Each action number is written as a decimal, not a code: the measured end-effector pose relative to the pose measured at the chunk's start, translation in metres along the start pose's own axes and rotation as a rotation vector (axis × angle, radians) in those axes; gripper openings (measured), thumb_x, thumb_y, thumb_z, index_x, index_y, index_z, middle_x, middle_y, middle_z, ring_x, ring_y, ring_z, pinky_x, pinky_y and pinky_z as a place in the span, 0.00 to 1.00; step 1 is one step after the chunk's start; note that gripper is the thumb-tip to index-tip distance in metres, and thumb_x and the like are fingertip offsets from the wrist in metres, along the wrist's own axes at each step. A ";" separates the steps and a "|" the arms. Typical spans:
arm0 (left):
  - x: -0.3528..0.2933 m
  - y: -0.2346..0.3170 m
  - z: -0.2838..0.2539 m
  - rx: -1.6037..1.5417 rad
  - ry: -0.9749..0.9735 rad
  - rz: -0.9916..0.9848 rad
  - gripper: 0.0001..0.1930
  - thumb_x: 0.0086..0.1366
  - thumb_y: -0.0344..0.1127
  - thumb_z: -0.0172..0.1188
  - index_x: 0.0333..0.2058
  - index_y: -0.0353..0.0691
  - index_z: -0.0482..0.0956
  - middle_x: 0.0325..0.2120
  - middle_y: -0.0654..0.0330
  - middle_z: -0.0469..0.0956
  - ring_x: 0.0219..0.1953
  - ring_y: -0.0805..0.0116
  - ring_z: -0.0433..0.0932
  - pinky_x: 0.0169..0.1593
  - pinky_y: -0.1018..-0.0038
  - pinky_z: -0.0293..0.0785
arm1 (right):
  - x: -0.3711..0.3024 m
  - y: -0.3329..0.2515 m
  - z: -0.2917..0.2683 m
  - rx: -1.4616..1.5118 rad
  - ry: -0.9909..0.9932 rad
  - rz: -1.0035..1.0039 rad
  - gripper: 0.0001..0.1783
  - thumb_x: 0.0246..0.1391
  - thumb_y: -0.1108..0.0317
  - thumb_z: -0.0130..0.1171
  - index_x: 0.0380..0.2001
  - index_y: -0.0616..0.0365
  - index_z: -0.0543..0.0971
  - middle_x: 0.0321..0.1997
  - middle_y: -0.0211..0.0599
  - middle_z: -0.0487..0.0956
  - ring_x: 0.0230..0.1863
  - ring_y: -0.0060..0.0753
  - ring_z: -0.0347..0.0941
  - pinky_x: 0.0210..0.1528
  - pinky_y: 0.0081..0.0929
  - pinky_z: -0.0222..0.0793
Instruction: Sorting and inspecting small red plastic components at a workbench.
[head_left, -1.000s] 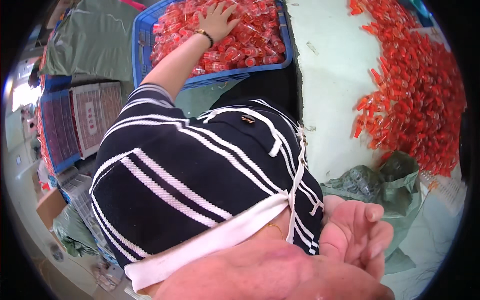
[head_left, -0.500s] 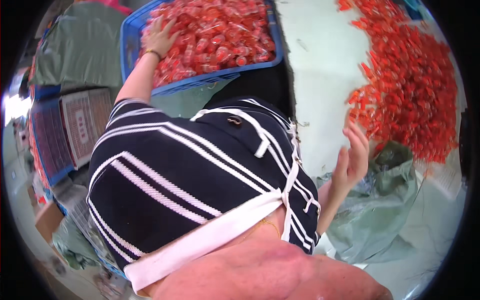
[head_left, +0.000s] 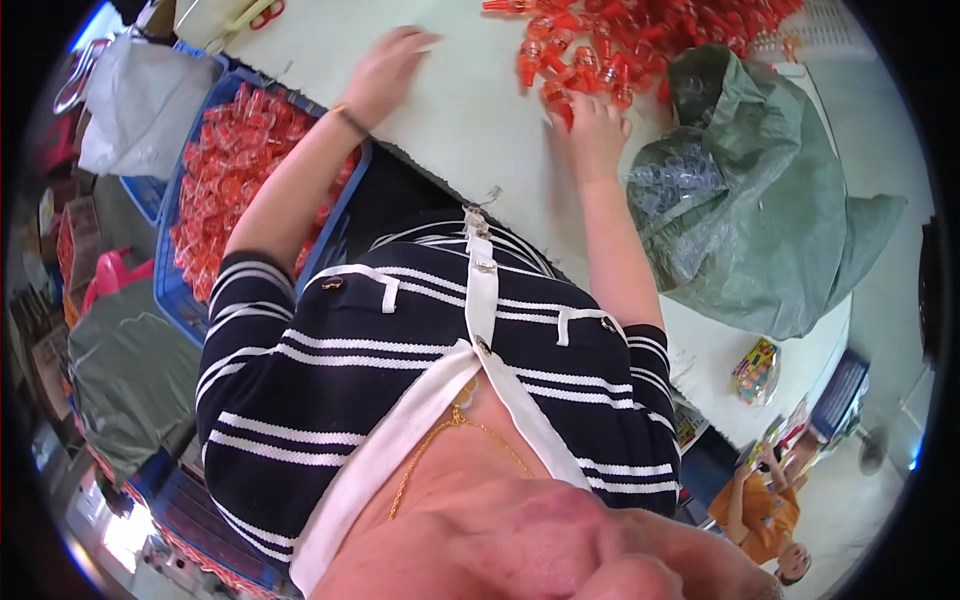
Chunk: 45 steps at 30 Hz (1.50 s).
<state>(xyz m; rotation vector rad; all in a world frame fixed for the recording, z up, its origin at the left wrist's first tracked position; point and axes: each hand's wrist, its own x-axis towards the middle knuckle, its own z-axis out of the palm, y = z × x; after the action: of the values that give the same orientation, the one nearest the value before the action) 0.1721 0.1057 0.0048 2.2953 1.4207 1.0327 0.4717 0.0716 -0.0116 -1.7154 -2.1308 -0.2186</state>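
A pile of small red, bottle-shaped plastic pieces [head_left: 650, 35] with clear parts lies on the white table [head_left: 470, 110]. At its near edge my right hand [head_left: 598, 140] is closed, its thumb and fingertips around one small red plastic bottle [head_left: 558, 100]. My left hand [head_left: 385, 75] is held above the table to the left of the pile, fingers stretched out and somewhat blurred, with nothing seen in it. Below my left forearm stands a blue crate [head_left: 170, 250] full of the same kind of red pieces [head_left: 235, 170].
Right of my right forearm lies a green plastic sack [head_left: 770, 220], its mouth showing clear plastic pieces [head_left: 680, 180]. Red-handled scissors [head_left: 265, 15] lie at the far left of the table. A colourful packet [head_left: 756, 372] rests near the right edge. Another person [head_left: 760, 505] is at lower right.
My body has turned from the crate toward the table. My left hand has left the red pieces in the crate and is now over the table; my right hand has reached the pile.
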 end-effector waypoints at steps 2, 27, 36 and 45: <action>0.043 0.024 0.040 0.051 -0.088 0.107 0.13 0.63 0.34 0.53 0.45 0.38 0.75 0.46 0.50 0.73 0.47 0.51 0.72 0.49 0.63 0.70 | -0.003 0.000 0.007 -0.032 -0.008 0.020 0.16 0.48 0.57 0.60 0.40 0.49 0.78 0.32 0.34 0.78 0.41 0.37 0.72 0.47 0.40 0.59; -0.012 0.076 0.063 -1.222 -0.507 -0.992 0.16 0.67 0.42 0.51 0.47 0.38 0.71 0.32 0.63 0.76 0.27 0.76 0.75 0.24 0.82 0.66 | -0.003 0.030 -0.004 0.453 0.155 0.090 0.14 0.46 0.64 0.63 0.38 0.54 0.78 0.37 0.39 0.78 0.40 0.43 0.73 0.46 0.38 0.64; -0.009 0.083 0.063 -1.247 -0.360 -1.076 0.18 0.68 0.46 0.48 0.45 0.38 0.73 0.29 0.62 0.77 0.22 0.77 0.71 0.22 0.82 0.63 | -0.015 0.024 -0.008 0.480 0.036 0.104 0.20 0.45 0.65 0.63 0.43 0.54 0.74 0.42 0.40 0.77 0.42 0.46 0.72 0.43 0.38 0.68; -0.008 0.086 0.067 -1.372 -0.597 -1.002 0.19 0.70 0.47 0.46 0.42 0.35 0.73 0.23 0.60 0.78 0.19 0.77 0.68 0.21 0.82 0.60 | -0.018 -0.007 -0.034 0.694 -0.032 -0.159 0.20 0.43 0.71 0.65 0.43 0.55 0.75 0.40 0.38 0.76 0.40 0.45 0.72 0.44 0.35 0.69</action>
<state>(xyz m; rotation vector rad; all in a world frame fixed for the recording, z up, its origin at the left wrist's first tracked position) 0.2742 0.0668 -0.0001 0.6239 0.8536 0.5349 0.4752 0.0413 0.0129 -1.1499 -2.0242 0.4597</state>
